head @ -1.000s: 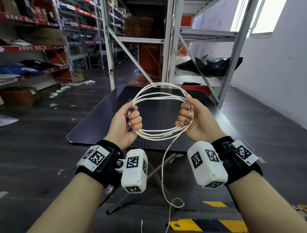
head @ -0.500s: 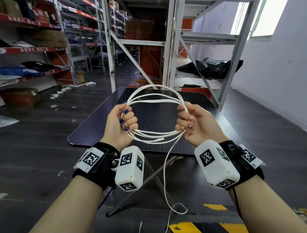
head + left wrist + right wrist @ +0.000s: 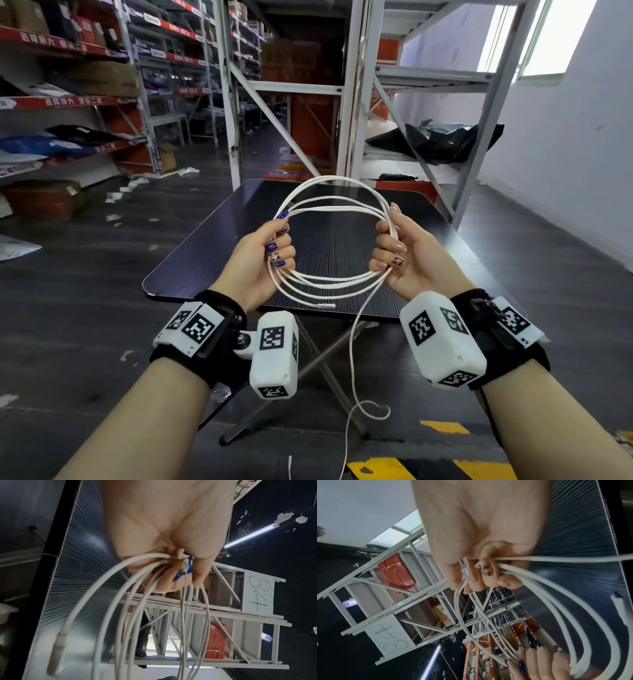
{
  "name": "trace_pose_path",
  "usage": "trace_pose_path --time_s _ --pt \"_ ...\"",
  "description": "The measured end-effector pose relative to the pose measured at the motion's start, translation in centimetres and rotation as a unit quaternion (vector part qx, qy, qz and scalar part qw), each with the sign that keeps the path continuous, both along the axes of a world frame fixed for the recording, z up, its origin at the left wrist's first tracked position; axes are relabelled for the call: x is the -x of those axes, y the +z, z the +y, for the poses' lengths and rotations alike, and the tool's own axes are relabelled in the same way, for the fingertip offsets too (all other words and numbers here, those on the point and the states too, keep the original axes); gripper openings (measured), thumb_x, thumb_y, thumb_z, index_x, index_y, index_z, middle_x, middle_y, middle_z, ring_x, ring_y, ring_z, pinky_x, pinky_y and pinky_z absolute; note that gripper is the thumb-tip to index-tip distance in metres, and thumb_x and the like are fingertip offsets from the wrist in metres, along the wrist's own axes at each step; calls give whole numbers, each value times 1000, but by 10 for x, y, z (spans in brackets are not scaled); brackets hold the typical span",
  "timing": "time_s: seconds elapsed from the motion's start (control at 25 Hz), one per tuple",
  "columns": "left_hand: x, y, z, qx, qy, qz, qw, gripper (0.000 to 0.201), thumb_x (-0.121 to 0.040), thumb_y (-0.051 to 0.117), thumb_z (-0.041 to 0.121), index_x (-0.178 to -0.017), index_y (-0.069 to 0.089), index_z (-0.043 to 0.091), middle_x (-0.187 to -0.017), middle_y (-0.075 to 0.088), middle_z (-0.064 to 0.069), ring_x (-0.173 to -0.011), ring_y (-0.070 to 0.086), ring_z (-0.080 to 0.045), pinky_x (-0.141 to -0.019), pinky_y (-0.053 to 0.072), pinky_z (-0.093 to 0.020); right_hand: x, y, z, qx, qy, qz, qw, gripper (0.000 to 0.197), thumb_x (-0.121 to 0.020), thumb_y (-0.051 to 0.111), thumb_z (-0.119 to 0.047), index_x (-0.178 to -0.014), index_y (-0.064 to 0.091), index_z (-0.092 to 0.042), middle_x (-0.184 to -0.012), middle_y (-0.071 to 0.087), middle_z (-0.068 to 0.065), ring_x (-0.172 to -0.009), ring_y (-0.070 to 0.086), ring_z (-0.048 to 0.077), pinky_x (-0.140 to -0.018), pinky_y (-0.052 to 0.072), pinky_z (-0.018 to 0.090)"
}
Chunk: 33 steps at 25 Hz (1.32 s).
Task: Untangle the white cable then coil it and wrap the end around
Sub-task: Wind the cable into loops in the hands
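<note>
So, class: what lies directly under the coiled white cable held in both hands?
Under the white cable coil is the dark table, not touching. A loose tail hangs past its edge toward the floor; its end is out of view.

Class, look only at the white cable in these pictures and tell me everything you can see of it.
The white cable is thin, round and smooth, apparently plastic-sheathed. It is gathered into several loose loops held upright above the dark table. The left hand grips one side of the coil, the right hand the other. One end bears a short white plug, hanging free. A loose tail drops from the right hand toward the floor.
</note>
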<state>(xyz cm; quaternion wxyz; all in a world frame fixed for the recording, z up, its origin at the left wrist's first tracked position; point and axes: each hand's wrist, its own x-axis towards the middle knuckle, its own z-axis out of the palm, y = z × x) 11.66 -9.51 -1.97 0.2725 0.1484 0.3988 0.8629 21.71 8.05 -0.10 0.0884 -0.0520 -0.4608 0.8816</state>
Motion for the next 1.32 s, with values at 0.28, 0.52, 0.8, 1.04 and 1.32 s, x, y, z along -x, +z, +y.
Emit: trace_pose_path --time_s 0.28,0.52,0.8,1.04,1.32 --pt "-3 0 4 64 47 76 994 26 -98 44 19 -76 53 9 -50 39 6 -42 39 -3 -42 35 -14 4 1 -3 -12 -38 -2 999 39 -98 40 -40 -68 47 -16 -36 30 -9 -29 27 4 -37 30 17" --pt "-1 1 5 166 31 173 970 21 -99 41 14 -100 60 5 -77 70 -5 -79 71 -19 -75 59 -32 18 3 2 -23 -109 10 994 38 -98 40 -41 -71 46 -16 -39 30 -9 -29 25 3 -36 30 15" --pt "12 7 8 185 -5 184 965 19 -94 49 6 -110 59 6 -91 67 -6 -90 68 -17 -88 55 -34 53 15 22 53 -189 64 979 39 -97 42 -42 -70 45 -15 -39 30 -8 -29 24 4 -37 28 14" --pt "23 1 10 210 -7 155 965 21 -87 55 -5 -107 56 -1 -95 68 -15 -80 71 -16 -77 58 -26 61 5 23 69 -209 57 974 38 -98 39 -43 -72 43 -15 -38 30 -8 -29 23 5 -37 27 14" --pt "28 -4 8 244 98 182 947 21 -87 54 -9 -108 56 -8 -87 67 -16 -63 70 -10 -63 56 -17 66 -16 38 -21 -231 -99 968 12 -97 41 -3 -88 48 -3 -53 56 6 -37 55 11 -42 49 20"
